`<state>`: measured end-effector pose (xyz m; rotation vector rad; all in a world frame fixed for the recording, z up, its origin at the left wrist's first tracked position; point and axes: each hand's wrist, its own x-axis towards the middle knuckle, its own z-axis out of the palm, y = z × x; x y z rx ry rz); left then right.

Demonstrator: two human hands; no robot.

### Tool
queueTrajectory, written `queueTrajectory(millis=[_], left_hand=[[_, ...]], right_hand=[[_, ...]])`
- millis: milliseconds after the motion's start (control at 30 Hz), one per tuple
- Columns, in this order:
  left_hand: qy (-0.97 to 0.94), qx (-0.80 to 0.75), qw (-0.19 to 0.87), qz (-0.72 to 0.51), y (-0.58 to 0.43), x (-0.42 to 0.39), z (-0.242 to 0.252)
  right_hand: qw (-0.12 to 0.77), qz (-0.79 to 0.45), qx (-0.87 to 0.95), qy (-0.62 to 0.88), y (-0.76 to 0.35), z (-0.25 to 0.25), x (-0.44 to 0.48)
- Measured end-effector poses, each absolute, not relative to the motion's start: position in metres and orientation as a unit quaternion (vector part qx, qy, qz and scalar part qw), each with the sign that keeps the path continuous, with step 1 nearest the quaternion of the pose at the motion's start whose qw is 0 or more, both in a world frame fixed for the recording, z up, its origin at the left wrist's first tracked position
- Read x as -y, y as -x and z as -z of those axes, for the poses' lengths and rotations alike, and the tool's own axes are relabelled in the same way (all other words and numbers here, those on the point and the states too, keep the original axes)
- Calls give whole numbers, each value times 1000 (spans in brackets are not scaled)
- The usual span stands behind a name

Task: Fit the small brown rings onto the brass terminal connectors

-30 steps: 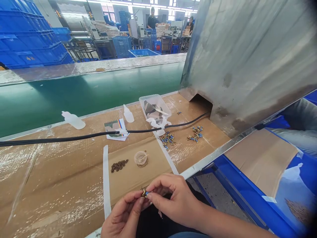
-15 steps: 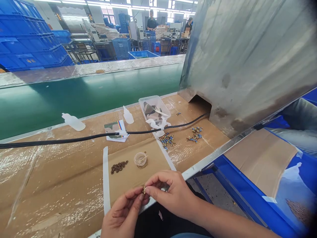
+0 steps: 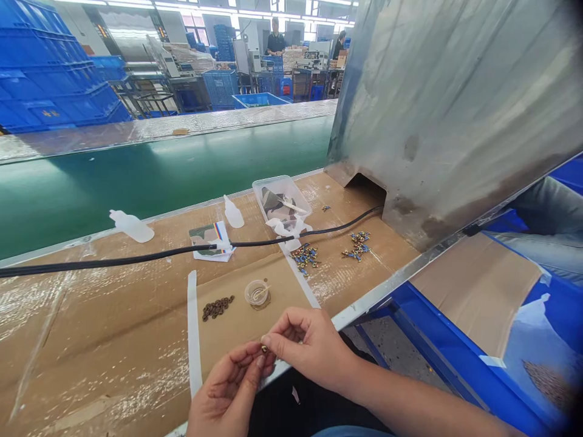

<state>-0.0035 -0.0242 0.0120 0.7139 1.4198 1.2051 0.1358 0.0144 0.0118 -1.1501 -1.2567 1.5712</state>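
A tiny brass-coloured piece (image 3: 264, 349) sits between my fingertips near the table's front edge; its exact kind is too small to make out. My left hand (image 3: 232, 385) pinches it between thumb and forefinger, from the left. Closed from the other side, my right hand (image 3: 314, 349) has its thumb and forefinger tips on the same piece. Just beyond them stands a small clear cup (image 3: 257, 294) with thin pale sticks in it. A pile of dark brown rings (image 3: 217, 308) lies to its left on the brown paper sheet (image 3: 232, 340).
Small blue-and-brass parts lie in two piles, one nearer (image 3: 306, 258) and one farther right (image 3: 357, 246). A black cable (image 3: 255, 243) crosses the table. Behind it stand a clear plastic box (image 3: 285, 197) and white squeeze bottles (image 3: 132, 226). A metal panel (image 3: 437, 121) rises on the right.
The brass-coloured piece appears slightly turned between my fingertips. My right hand has shifted a little at the pinch. The whole view has moved slightly; the table items lie as before.
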Motion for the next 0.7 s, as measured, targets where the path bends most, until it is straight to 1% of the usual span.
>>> queueTrajectory(millis=[133, 300, 700], left_hand=[[-301, -598, 546, -503, 1, 25, -13], [-299, -601, 530, -518, 1, 26, -13], [-301, -599, 566, -480, 7, 22, -12]], right_hand=[[404, -635, 488, 442, -135, -16, -14], [402, -605, 511, 460, -136, -18, -13], [383, -556, 565, 474, -138, -21, -12]])
